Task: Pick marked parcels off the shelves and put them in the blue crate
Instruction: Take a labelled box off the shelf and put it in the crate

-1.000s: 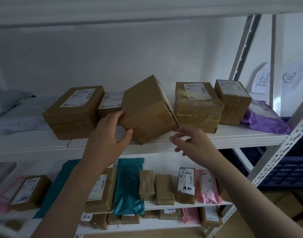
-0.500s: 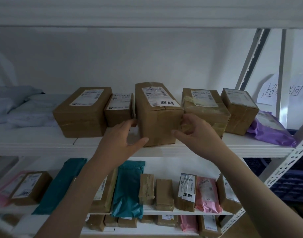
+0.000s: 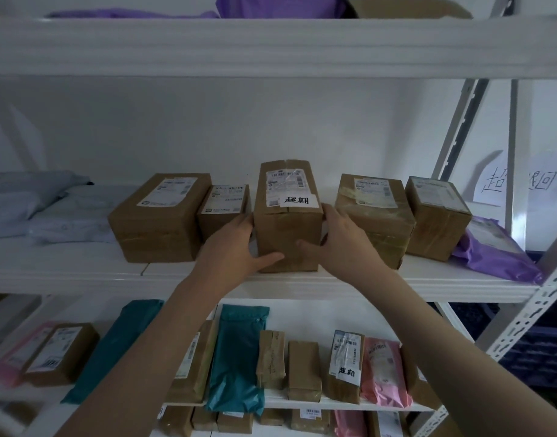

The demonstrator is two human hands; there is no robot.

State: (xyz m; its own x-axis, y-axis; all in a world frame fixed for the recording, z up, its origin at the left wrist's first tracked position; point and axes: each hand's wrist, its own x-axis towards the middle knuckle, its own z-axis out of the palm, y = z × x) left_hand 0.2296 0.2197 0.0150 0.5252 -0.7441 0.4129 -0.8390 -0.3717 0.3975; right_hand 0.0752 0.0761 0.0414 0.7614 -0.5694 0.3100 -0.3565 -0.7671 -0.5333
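The marked box (image 3: 288,216) stands upright at the front of the middle shelf (image 3: 81,272), its top showing a shipping label and a white slip with handwritten characters. I have it between both palms: my left hand (image 3: 236,247) is pressed to its left side with the thumb across the lower front face, and my right hand (image 3: 337,238) wraps its right side, fingers (image 3: 329,212) up along the edge and thumb on the front. Both are grasping it; its base looks to rest on the shelf.

Just left of it sits a small box (image 3: 223,212), touching my left fingers, and beyond that a wide box (image 3: 158,219). To the right are a taped box (image 3: 373,216) and a cube box (image 3: 436,216), then a purple bag (image 3: 494,257) at the shelf end. Grey bags (image 3: 34,209) lie at the far left.

On the shelf below, a slim box (image 3: 346,367) carries the same kind of slip, between a plain box (image 3: 304,370) and a pink bag (image 3: 384,373). A teal bag (image 3: 239,354) stands further left. The blue crate (image 3: 535,351) shows at the right, behind the rack's upright.
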